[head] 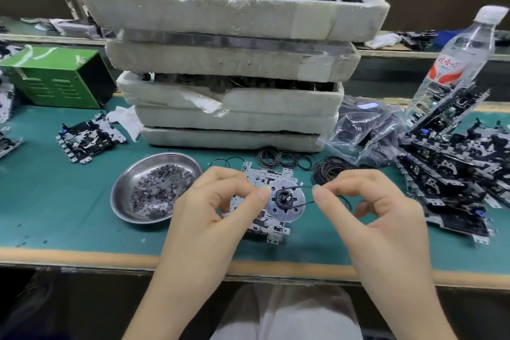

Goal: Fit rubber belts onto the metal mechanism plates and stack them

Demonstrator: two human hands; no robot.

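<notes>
Near the desk front edge, left hand grips the mechanism plate, fingers curled, while right hand pinches a rubber belt looped round its hub.

Left hand, right hand: fingers curled, pinching.

The counter has a green mat and a pale wooden front edge. A stack of foam trays stands at its middle. In front lie loose rubber belts, a metal mechanism plate and a steel dish of small washers. A green box sits to the left. To the right are a heap of mechanism plates, plastic bags and a water bottle.
</notes>
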